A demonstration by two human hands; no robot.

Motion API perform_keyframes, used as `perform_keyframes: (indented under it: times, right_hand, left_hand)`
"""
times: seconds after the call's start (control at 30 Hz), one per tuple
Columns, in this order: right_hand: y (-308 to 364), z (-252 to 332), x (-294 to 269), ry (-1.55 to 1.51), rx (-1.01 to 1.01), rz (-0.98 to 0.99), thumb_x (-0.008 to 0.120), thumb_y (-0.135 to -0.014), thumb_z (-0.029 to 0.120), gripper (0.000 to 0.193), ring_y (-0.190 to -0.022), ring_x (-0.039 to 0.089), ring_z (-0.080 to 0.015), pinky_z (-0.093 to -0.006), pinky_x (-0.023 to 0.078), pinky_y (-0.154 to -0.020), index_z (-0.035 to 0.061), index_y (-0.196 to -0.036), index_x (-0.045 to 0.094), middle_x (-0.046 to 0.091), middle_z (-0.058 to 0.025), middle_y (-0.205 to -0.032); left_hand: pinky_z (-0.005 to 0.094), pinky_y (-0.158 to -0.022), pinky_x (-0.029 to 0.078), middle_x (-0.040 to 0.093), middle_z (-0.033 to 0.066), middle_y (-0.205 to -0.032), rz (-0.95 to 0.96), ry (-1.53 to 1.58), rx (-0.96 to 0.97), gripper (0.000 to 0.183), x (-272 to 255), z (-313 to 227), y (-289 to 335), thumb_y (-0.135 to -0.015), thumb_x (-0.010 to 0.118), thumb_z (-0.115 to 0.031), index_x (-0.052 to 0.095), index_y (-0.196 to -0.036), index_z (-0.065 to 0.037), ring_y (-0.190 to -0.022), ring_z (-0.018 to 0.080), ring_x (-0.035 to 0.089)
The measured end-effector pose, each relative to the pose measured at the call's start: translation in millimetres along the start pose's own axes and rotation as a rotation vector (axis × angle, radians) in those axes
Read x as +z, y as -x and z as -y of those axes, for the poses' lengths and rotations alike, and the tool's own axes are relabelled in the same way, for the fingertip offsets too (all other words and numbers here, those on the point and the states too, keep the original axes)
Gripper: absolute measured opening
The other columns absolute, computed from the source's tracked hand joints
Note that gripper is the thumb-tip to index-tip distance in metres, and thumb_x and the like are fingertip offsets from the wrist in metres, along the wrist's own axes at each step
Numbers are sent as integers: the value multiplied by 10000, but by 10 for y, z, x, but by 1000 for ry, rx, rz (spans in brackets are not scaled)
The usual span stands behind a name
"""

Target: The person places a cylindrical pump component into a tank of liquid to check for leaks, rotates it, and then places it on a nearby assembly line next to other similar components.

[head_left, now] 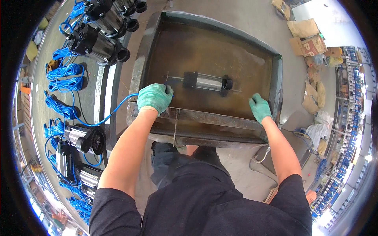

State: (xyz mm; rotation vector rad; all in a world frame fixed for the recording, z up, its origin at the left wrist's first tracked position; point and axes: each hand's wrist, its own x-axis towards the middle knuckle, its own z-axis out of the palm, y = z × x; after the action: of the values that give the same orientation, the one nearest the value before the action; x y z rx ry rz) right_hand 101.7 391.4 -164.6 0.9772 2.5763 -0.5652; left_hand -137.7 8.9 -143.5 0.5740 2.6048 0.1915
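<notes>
A steel pump [208, 82] with a black end piece lies on its side in a dark metal tank [278, 74] of murky brownish water. My left hand [154, 97], in a green glove, is closed around a blue cable [114, 112] at the tank's near left corner. That cable comes in from the table on the left; its part beyond my fist is hidden. At the tank's near right side is my right hand [260, 107], also gloved in green. Its fingers are curled in, and what they hold, if anything, does not show.
On the left table [88, 94], several steel pumps [98, 45] stand or lie among coiled blue cables [65, 76]. Cardboard boxes [314, 46] and sacks [311, 96] lie on the floor at right, beside long shelves of blue parts [346, 129]. A hook [262, 155] hangs near the tank's right corner.
</notes>
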Motion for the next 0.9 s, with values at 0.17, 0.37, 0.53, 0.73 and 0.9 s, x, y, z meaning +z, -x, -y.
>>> perform_keyframes:
  times: [0.17,0.37,0.53,0.73,0.9]
  right_hand:
    - [-358,1000,-46,137,-25,126,547,-1041,382,433,-1161,657,-442,-530,517,-961,18,-1273,516,693,-266,-1224]
    - [-690,1409,168,318,12,235,553,-1017,363,609,-1214,647,-427,-512,518,-1016,-11,-1483,434,668,-296,-1283]
    - [-808,1555,193,336,125,304,553,-981,283,686,-1244,639,-417,-500,512,-1040,-9,-1570,359,643,-306,-1334]
    - [-845,1514,200,338,125,317,546,-973,293,707,-1275,618,-422,-496,496,-1066,-8,-1580,343,628,-303,-1363]
    - [-871,1504,240,319,136,297,546,-974,291,680,-1274,620,-422,-495,498,-1064,12,-1566,364,623,-300,-1373]
  left_hand:
    - [496,-783,570,739,184,-873,2,16,36,428,9,38,-13,-1016,530,-420,791,-867,-115,-829,411,697]
    - [488,-772,577,733,186,-852,-13,55,54,432,-12,47,-18,-1008,534,-411,789,-834,-110,-804,424,693]
    - [489,-776,577,728,190,-838,1,69,61,447,-5,68,-19,-1004,526,-410,784,-804,-104,-795,424,693]
    - [486,-785,578,735,186,-853,26,84,76,467,-67,62,-15,-1010,505,-416,778,-802,-99,-811,414,700]
    - [482,-795,581,737,188,-856,17,80,87,473,-70,76,-29,-1011,501,-415,779,-807,-91,-826,407,708]
